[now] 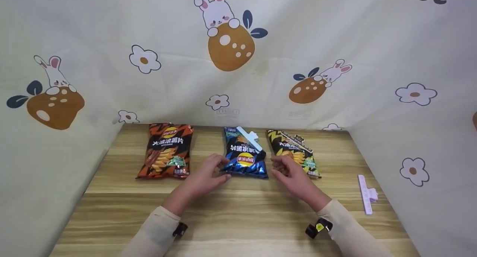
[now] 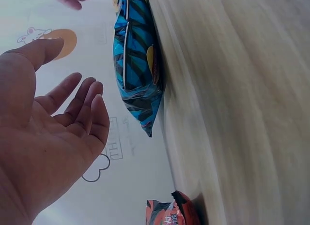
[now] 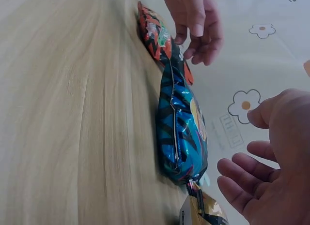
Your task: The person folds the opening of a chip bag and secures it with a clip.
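Observation:
A blue chip bag [image 1: 244,162] lies in the middle of the table, a light blue bag clip [image 1: 250,138] slanting across its far end. My left hand [image 1: 208,173] hovers at this bag's left edge with loosely bent fingers; in the left wrist view the palm [image 2: 53,142] holds nothing. To the bag's right is my right hand [image 1: 294,177], fingers relaxed, partly covering a yellow-and-black chip bag [image 1: 288,149]. That bag carries a sealing clip [image 1: 298,142] at its far end. Seen from the right wrist, the hand [image 3: 281,172] is also without anything in it.
An orange-and-black chip bag [image 1: 166,151] lies at the left. Near the right table edge rests a lilac bag clip [image 1: 367,194]. A printed curtain [image 1: 179,89] rises behind the table and along both sides. Wood-grain tabletop [image 1: 242,219] extends between the forearms.

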Demonstrator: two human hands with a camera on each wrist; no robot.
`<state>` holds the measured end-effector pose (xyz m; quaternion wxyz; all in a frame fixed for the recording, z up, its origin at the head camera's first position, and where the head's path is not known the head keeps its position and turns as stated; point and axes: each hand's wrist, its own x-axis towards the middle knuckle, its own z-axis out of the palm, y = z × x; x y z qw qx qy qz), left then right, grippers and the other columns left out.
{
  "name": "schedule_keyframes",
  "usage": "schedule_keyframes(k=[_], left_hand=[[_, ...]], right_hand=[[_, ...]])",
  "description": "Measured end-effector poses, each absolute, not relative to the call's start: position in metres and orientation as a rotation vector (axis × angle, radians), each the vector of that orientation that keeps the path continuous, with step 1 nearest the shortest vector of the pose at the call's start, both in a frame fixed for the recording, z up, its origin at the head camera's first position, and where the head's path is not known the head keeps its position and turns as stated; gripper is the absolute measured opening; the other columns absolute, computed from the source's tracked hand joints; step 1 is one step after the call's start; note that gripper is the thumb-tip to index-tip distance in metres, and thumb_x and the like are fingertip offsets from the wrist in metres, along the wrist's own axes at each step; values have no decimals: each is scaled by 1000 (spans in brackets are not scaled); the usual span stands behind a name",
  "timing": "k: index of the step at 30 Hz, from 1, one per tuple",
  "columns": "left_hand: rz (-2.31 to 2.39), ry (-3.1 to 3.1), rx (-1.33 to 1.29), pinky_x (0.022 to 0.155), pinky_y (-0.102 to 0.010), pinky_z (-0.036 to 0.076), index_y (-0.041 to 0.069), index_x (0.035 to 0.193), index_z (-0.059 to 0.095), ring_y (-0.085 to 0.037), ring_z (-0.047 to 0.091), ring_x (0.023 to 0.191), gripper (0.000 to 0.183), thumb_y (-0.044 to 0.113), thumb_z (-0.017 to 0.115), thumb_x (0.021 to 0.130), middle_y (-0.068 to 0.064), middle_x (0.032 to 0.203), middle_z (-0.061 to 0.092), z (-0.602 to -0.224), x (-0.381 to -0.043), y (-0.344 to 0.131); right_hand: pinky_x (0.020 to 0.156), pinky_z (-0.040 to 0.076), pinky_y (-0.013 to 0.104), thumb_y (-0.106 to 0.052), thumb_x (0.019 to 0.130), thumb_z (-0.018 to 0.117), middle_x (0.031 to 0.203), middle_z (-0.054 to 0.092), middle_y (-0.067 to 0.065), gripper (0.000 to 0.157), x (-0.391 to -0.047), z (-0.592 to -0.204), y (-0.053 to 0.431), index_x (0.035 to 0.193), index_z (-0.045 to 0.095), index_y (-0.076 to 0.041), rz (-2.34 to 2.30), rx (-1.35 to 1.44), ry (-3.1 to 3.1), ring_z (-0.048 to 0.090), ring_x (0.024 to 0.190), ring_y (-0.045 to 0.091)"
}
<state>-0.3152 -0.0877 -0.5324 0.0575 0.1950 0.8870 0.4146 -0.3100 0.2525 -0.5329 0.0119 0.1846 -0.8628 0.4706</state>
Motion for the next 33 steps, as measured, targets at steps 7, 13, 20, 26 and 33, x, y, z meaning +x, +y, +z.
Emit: schedule_keyframes(k=[7, 13, 20, 26, 33], left_hand=[[1288, 2642, 614, 108, -51, 56, 14, 139, 68, -29, 63, 126, 39, 25, 80, 103, -5, 132, 65, -539, -313, -92], [1317, 2638, 653, 108, -52, 56, 11, 134, 70, -31, 64, 126, 33, 21, 79, 104, -6, 131, 66, -540, -312, -93], [1354, 2664, 530, 109, -51, 56, 14, 137, 69, -23, 63, 126, 35, 22, 79, 104, -4, 133, 66, -538, -314, -107], [1389, 2748, 504, 107, -54, 56, 14, 131, 72, -26, 66, 122, 30, 18, 81, 102, -7, 130, 69, -534, -320, -130], [1463, 2803, 434, 104, -52, 56, 9, 132, 72, -28, 66, 119, 29, 19, 77, 106, -10, 128, 68, -525, -325, -171]], right_hand=[[94, 59, 31, -8, 104, 76, 123, 72, 16, 34, -306, -540, 259, 137, 69, -6, 1534, 524, -2669, 68, 110, 24], [93, 59, 31, -9, 104, 76, 122, 72, 21, 33, -305, -543, 259, 135, 69, -2, 1575, 536, -2641, 70, 109, 27], [91, 60, 31, -7, 105, 75, 123, 73, 22, 31, -305, -544, 259, 135, 69, -4, 1558, 532, -2654, 71, 107, 25], [90, 59, 30, -6, 104, 75, 121, 73, 21, 31, -302, -543, 255, 134, 70, -5, 1569, 496, -2668, 69, 106, 24], [91, 58, 31, -13, 106, 74, 123, 72, 18, 36, -304, -539, 229, 138, 67, 1, 1628, 555, -2664, 67, 107, 24]])
